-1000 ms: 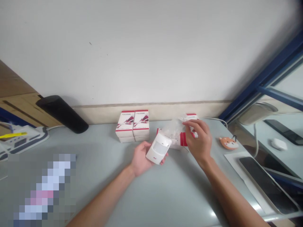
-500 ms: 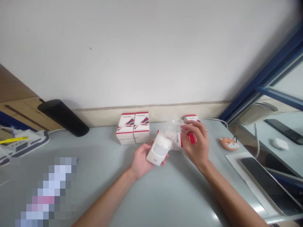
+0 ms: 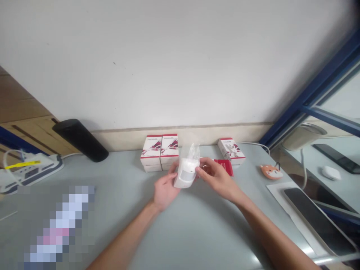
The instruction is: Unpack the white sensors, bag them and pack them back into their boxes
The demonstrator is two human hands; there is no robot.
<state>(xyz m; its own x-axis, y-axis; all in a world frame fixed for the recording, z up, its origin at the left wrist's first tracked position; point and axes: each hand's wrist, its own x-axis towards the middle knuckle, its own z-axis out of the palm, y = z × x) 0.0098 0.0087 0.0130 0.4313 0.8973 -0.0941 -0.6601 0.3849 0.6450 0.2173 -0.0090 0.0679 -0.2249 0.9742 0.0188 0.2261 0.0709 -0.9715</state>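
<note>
My left hand (image 3: pixel 164 189) holds a small white motion sensor (image 3: pixel 185 174) from below and the left, a little above the grey table (image 3: pixel 197 228). My right hand (image 3: pixel 216 177) grips the same sensor on its right side, together with a crumpled clear plastic bag (image 3: pixel 194 151) that sticks up behind it. Just behind my right hand a red and white box (image 3: pixel 226 167) lies flat on the table.
Stacked red and white boxes (image 3: pixel 160 152) stand against the back wall, with one more box (image 3: pixel 231 150) to the right. A black cylinder (image 3: pixel 80 140) lies at back left. An orange animal keychain (image 3: pixel 270 171) and a dark phone (image 3: pixel 317 219) lie on the right.
My right hand has come in from the right with the plastic bag and now meets the sensor. The box on the right stands uncovered.
</note>
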